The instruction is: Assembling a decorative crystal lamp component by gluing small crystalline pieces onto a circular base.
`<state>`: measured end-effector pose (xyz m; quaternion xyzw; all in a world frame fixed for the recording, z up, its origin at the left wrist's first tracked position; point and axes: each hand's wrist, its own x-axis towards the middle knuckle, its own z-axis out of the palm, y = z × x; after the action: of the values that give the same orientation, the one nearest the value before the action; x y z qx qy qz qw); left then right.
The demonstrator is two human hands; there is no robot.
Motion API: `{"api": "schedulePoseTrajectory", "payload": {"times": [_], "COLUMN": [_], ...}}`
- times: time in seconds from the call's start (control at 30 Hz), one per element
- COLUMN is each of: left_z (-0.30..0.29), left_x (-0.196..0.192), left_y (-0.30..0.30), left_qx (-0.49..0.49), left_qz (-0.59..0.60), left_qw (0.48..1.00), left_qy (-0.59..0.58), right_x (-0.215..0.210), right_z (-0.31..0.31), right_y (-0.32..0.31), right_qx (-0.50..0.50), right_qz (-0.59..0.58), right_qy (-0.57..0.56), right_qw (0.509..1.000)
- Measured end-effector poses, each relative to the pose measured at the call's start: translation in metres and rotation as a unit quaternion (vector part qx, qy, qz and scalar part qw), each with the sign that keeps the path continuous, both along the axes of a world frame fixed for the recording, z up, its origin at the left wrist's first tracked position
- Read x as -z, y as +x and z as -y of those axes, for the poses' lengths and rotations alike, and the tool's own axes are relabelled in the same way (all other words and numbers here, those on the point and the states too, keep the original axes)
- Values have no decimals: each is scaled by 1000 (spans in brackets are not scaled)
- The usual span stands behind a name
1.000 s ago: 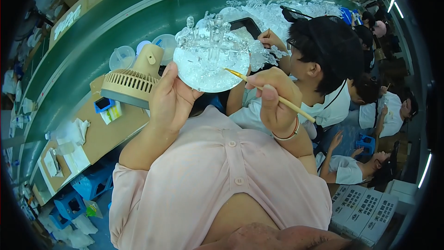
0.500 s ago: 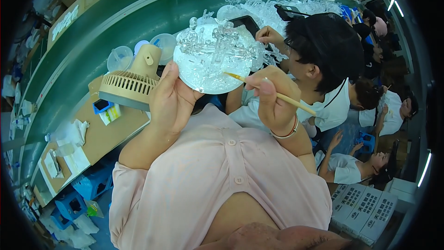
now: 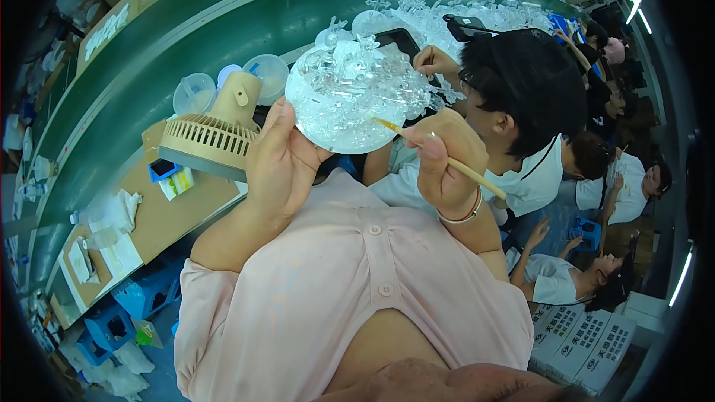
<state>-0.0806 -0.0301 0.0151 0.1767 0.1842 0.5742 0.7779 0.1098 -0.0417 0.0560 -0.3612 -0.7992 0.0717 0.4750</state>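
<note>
My left hand (image 3: 281, 155) grips the lower left edge of a round white disc (image 3: 316, 113), thumb on the rim. Clear, glassy figures (image 3: 361, 67) cover the disc's upper part; their exact shapes are hard to make out. My right hand (image 3: 449, 158) is closed around a thin paintbrush (image 3: 477, 176) with a pale wooden handle. The yellowish bristles of the brush reach the lower right part of the disc's face; whether they touch it I cannot tell.
A beige fan (image 3: 212, 130) stands left of the disc, with clear plastic tubs (image 3: 267, 76) behind it. Many clear pieces (image 3: 477, 18) lie along the green bench (image 3: 216, 41). A co-worker in a black cap (image 3: 525, 74) sits close on the right. White boxes (image 3: 585, 342) are stacked lower right.
The disc has turned and tilted in my left hand, so its clear figures show at another angle, and it has shifted slightly right. The brush tip has moved a little right with my right hand.
</note>
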Motion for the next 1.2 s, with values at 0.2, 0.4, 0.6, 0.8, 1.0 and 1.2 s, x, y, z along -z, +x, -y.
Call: {"api": "schedulePoseTrajectory", "payload": {"times": [0.2,0.4,0.6,0.8,1.0,1.2], "left_z": [-1,1,4,6,12,13], "left_x": [0,2,2,0,1,1], "left_y": [1,-1,-2,-1,0,0], "left_qx": [-9,-12,-17,-13,-16,-15], "left_qz": [2,1,-2,4,-3,-2], "left_qw": [1000,1000,1000,1000,1000,1000], "left_qy": [-6,0,-3,4,12,21], "right_x": [1,0,3,4,3,4], "right_z": [-2,1,3,2,10,8], "right_y": [2,6,6,-3,-8,-9], "right_qx": [3,17,40,2,-13,-12], "right_qz": [21,15,3,66,142,135], "right_qy": [20,13,-2,84,120,124], "right_qw": [1000,1000,999,994,982,983]}}
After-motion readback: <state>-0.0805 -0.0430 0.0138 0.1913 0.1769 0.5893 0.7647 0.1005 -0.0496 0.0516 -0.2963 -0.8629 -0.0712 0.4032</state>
